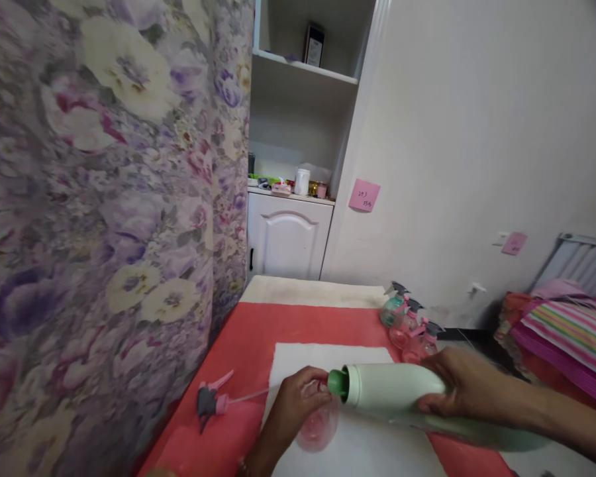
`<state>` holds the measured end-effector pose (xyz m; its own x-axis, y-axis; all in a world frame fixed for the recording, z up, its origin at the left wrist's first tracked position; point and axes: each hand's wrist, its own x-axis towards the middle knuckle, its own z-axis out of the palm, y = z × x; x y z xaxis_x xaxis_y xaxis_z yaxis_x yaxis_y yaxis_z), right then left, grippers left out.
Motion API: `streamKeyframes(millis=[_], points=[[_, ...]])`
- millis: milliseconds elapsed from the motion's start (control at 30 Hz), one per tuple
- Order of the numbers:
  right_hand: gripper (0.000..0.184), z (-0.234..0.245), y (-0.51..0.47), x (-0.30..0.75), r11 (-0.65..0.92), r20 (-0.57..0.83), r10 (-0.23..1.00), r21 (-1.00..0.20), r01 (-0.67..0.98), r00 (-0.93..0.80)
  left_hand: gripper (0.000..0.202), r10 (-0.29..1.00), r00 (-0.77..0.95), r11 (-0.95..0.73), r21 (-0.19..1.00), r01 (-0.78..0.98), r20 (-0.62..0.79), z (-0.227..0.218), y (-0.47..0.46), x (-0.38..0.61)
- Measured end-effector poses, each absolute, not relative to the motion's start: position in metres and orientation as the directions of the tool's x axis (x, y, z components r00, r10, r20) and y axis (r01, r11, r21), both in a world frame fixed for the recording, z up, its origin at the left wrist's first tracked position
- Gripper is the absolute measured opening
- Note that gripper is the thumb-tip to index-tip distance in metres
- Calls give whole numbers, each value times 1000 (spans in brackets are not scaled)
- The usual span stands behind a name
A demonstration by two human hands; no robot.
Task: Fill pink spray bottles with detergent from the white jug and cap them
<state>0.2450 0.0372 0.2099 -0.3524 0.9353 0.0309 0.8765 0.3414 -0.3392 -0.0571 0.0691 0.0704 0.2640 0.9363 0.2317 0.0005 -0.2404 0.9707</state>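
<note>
My left hand point(300, 404) is closed around the neck of a clear pink spray bottle point(318, 427), which stands on a white sheet point(372, 450) without its spray head. In my right hand point(454, 384) is a pale green bottle point(392, 385), tipped on its side. Its green spout point(336, 383) is right at the pink bottle's mouth; whether liquid is running I cannot tell. To the left, a grey and pink trigger spray head point(211, 403) lies on the red cloth, its thin tube pointing toward the sheet.
Several spray bottles point(402, 324) with trigger heads, green and pink, stand at the table's right edge. A floral curtain point(129, 199) hangs close on the left. Behind the table is a white cabinet point(291, 235); striped fabric point(576, 331) lies at the right.
</note>
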Motion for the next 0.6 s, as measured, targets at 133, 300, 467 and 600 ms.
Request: streamKeyframes(millis=[133, 300, 467, 600], points=[[25, 214, 39, 242, 370, 25, 924, -319, 873, -382, 21, 935, 271, -243, 970, 18, 229, 73, 68, -56], [21, 217, 41, 240, 364, 32, 926, -334, 869, -375, 21, 932, 274, -242, 970, -14, 236, 75, 67, -54], [26, 219, 42, 238, 333, -18, 937, -266, 905, -350, 22, 932, 264, -263, 965, 19, 249, 73, 69, -54], [24, 222, 44, 237, 342, -37, 930, -271, 900, -365, 21, 931, 263, -270, 962, 28, 254, 76, 68, -54]])
